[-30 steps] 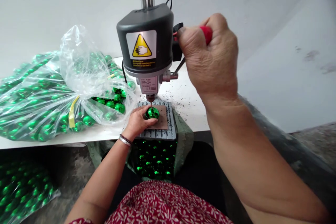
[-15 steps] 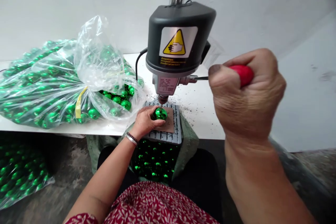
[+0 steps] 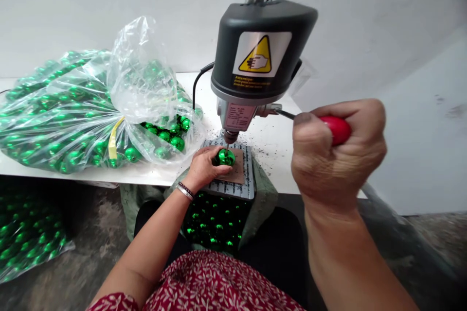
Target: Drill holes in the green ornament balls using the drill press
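A shiny green bauble [image 3: 226, 157] sits on a brown board [image 3: 238, 167] over the grey base plate [image 3: 249, 180] of a drill press [image 3: 264, 60]. My left hand [image 3: 206, 167] grips the bauble from its left side, thumb in front and fingers behind. Just above the bauble is the drill chuck [image 3: 230, 136], its thin bit at the bauble's top; whether it has gone in, I cannot tell. To the right, my right hand [image 3: 337, 153] is wrapped round the red knob [image 3: 336, 130] of the press lever [image 3: 286, 113].
On the white table [image 3: 280, 170], a clear plastic bag [image 3: 65, 112] full of green baubles lies at left, its mouth open towards the press. Another bag of baubles [image 3: 31, 228] rests low at left. More baubles [image 3: 215, 223] fill a cloth-lined space below the plate. Dark shavings surround the base.
My right hand has lowered, swinging the lever's knob end downwards. My left hand still holds the bauble under the chuck. The whole view has shifted slightly.
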A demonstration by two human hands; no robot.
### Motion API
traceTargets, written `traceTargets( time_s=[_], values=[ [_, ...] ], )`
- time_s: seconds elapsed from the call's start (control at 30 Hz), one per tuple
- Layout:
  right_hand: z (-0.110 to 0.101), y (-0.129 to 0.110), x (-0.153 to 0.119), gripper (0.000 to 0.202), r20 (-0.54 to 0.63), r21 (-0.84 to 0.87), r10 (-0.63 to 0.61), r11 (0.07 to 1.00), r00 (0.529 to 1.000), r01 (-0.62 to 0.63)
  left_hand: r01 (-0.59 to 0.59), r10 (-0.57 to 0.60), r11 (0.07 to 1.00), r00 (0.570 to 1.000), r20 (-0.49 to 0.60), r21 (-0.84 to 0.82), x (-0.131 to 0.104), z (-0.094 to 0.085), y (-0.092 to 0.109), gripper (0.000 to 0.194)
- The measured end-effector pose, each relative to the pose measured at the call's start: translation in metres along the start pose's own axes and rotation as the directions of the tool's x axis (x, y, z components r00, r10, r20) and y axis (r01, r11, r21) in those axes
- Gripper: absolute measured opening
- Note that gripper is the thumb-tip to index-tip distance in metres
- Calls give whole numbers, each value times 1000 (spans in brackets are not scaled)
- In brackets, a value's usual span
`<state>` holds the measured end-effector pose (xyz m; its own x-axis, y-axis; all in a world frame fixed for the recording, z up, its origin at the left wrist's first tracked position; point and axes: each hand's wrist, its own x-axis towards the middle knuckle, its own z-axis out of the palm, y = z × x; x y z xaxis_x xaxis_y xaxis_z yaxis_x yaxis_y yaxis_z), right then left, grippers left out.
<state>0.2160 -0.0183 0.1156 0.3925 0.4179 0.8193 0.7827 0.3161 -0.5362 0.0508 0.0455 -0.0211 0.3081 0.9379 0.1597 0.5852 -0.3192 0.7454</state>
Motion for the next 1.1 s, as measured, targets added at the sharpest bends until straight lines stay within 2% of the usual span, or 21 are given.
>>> traceTargets(
  time_s=[0.33,0.57,0.73,0.9,1.0,1.1],
  values=[
    [7,4,-19,13,-95,34,24,999,995,-21,12,-12,1000,1000,7,7,-1,0,1,56],
    [11,8,-26,10,-129,62,-32,997,991,40,-6,5,999,1000,-17,-42,-2,1,1,52],
    [11,9,-33,11,-128,99,-5,995,992,18,-6,5,1000,1000,-11,-14,-2,1,0,50],
    [10,17,-49,8,-92,79,-50,995,994,58,-11,11,1000,1000,-24,-21,-1,3,-2,52],
    [12,13,-34,12,-132,98,-32,994,991,45,-7,5,1000,999,-40,-30,-1,5,-2,51],
    [13,1,4,19,-91,122,25,992,996,-14,-27,24,996,999,-36,-88,-2,4,-3,49]
  ],
)
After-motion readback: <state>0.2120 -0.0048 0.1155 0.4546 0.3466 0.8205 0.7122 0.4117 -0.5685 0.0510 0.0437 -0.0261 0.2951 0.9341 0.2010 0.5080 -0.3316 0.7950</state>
